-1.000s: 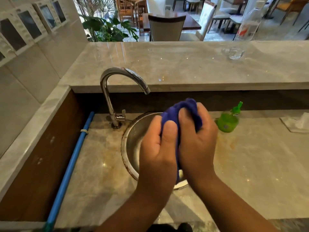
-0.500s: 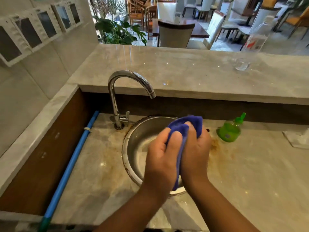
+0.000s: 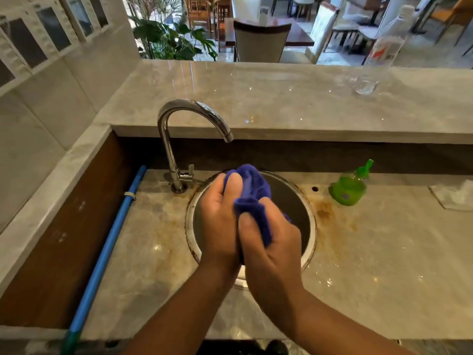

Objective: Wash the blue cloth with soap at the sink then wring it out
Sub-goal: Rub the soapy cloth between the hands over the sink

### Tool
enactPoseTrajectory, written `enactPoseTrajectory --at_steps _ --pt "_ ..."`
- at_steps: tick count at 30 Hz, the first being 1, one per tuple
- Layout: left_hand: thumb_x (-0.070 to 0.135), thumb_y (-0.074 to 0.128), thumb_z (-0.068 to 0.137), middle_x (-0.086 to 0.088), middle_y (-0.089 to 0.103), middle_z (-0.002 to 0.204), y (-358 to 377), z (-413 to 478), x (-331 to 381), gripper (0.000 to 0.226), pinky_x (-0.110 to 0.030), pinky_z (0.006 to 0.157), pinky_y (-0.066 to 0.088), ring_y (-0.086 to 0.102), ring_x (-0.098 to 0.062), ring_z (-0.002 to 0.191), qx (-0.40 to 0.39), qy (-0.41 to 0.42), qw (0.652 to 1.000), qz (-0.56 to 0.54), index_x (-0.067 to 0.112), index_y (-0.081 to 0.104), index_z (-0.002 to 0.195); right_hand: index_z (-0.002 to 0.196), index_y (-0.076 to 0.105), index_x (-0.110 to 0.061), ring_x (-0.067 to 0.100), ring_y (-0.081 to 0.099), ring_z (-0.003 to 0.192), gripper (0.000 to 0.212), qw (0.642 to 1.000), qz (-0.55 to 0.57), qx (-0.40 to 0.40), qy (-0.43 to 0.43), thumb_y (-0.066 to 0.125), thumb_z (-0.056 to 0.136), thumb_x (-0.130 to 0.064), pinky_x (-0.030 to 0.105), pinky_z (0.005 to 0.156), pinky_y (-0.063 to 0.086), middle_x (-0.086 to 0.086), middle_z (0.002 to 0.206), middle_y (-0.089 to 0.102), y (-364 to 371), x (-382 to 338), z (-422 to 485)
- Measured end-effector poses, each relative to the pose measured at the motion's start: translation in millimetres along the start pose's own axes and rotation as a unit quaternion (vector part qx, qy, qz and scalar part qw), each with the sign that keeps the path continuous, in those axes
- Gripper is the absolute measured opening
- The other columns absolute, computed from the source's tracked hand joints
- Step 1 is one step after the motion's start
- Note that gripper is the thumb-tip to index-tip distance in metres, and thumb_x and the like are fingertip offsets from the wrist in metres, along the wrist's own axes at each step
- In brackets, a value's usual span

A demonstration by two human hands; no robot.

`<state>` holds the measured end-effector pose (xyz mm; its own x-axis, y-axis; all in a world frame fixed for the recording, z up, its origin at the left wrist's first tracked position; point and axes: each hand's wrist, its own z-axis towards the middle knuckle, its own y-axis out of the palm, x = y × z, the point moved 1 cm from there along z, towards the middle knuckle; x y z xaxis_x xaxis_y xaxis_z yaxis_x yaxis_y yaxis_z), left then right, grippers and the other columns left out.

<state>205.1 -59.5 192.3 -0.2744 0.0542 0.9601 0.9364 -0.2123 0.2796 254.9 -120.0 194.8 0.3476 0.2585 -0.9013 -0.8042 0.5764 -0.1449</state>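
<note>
Blue cloth [image 3: 252, 198] bunched between both hands over the round sink [image 3: 311, 226].
Left hand [image 3: 220, 219] and right hand [image 3: 271, 242] press together, clamped on it; its long axis runs away from the person, lower end hidden. Basin contents are hidden. Farther right on the desk [image 3: 371, 252] stands a green soap bottle [image 3: 349, 187].

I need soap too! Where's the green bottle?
The green soap bottle stands on the counter right of the round sink, below the raised ledge.
</note>
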Motion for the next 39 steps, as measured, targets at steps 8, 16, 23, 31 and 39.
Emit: enactPoseTrajectory --at_steps 8,16,23,31,39 --pt "0.027 0.05 0.101 -0.014 0.062 0.075 13 -25 7 0.026 -0.038 0.061 0.052 0.059 -0.027 0.069 -0.059 0.037 0.998 -0.001 0.008 0.064 0.09 0.083 0.061 -0.022 0.015 0.059 0.062 0.017 0.992 0.055 0.104 0.055 0.05 0.096 -0.025 0.033 0.057 0.05 0.0 0.071 0.063 -13 -1 21" --pt "0.039 0.056 0.091 -0.015 0.057 0.071 21 -49 16 0.03 -0.03 0.054 0.047 0.052 -0.023 0.063 -0.072 0.051 0.996 0.01 0.01 0.061 0.084 0.078 0.058 -0.022 0.003 0.055 0.059 0.025 0.989 0.053 0.131 0.052 0.051 0.1 -0.012 0.015 0.055 0.044 -0.01 0.066 0.061 -25 -12 33" --pt "0.031 0.055 0.096 -0.005 0.053 0.071 12 -24 30 0.022 -0.035 0.059 0.043 0.05 -0.022 0.064 -0.051 0.027 0.998 -0.033 0.023 0.061 0.076 0.081 0.055 -0.02 0.0 0.048 0.058 0.015 0.995 0.034 -0.008 -0.088 0.05 0.096 -0.022 0.014 0.055 0.038 -0.018 0.071 0.051 -20 -38 -14" --pt "0.039 0.059 0.085 -0.011 0.053 0.07 39 -59 30 0.031 -0.029 0.054 0.043 0.047 -0.023 0.064 -0.094 0.033 0.995 -0.018 0.009 0.06 0.077 0.071 0.058 -0.025 0.006 0.052 0.052 0.021 0.974 0.172 0.118 0.086 0.054 0.092 -0.024 0.02 0.049 0.045 -0.007 0.059 0.058 -51 -25 13" --pt "0.043 0.058 0.089 -0.014 0.066 0.079 67 -69 11 0.023 -0.039 0.062 0.056 0.062 -0.032 0.071 -0.079 0.01 0.995 0.064 0.021 0.067 0.088 0.073 0.064 -0.036 0.0 0.056 0.053 0.021 0.976 0.18 0.103 0.068 0.056 0.089 -0.026 0.013 0.051 0.045 -0.013 0.06 0.061 -80 -15 14"
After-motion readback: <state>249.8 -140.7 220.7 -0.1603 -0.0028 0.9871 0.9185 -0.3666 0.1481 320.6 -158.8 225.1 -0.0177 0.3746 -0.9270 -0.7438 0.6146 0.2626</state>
